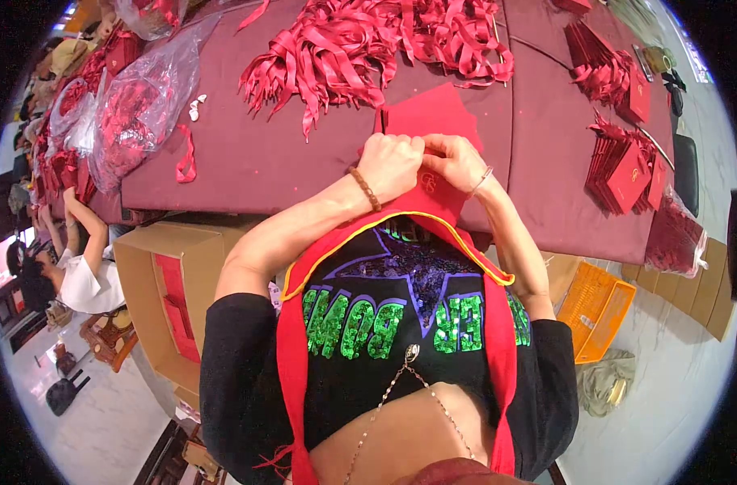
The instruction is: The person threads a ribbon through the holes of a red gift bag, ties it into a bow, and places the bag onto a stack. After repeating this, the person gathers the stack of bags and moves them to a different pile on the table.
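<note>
Both hands meet over a flat red card or pouch [439, 202] with a gold emblem, just past the table's near edge. My left hand [391, 168], with a beaded bracelet at the wrist, is closed, fingers bent at the upper edge of the red piece. Thumb and fingers of my right hand [456, 164] pinch close beside it. Whether a ribbon lies between the fingertips is hidden. More red cards [433, 113] lie stacked right behind the hands. A heap of red ribbons [328, 61] spreads beyond them on the dark red tablecloth [247, 158].
Red pieces with ribbons [623, 174] lie in bunches at the right. A clear plastic bag [138, 113] with red material sits at the left. Below the table stand a cardboard box [142, 267] and an orange basket [596, 311]. Another person [89, 271] works at the far left.
</note>
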The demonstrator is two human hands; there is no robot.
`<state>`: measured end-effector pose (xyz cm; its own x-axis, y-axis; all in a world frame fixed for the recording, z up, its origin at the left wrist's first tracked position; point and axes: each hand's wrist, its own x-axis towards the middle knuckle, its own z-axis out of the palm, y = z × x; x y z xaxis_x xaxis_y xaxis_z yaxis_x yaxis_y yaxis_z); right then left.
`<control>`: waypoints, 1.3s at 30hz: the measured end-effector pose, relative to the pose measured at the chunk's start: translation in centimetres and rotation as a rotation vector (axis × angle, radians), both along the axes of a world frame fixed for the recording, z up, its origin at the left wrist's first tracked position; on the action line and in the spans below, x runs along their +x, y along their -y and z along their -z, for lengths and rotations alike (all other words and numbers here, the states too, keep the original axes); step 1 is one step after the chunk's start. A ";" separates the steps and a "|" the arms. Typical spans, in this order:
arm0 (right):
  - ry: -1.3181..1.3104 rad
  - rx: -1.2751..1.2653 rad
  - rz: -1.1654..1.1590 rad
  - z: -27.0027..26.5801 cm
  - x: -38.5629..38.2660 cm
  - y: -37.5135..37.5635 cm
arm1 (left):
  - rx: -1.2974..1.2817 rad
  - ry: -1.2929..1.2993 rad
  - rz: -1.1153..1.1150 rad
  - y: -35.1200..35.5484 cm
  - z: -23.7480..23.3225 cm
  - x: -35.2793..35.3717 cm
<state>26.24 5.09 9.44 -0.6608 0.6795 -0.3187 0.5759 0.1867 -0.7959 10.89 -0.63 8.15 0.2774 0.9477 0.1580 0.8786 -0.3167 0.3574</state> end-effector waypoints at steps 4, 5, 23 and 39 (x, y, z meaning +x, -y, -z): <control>-0.121 -0.076 0.051 2.3 1.0 -0.4 | -0.129 -0.031 0.012 0.2 -2.3 -1.0; -0.119 -0.068 0.046 2.2 1.0 -0.3 | -0.164 0.059 0.010 -0.2 -2.6 -1.8; -0.136 0.203 -0.059 -1.4 0.1 1.0 | -1.055 0.422 0.728 -8.7 -1.4 -4.8; 0.114 0.727 -0.206 0.4 0.5 0.0 | -0.415 0.143 -0.333 -6.4 4.1 -8.2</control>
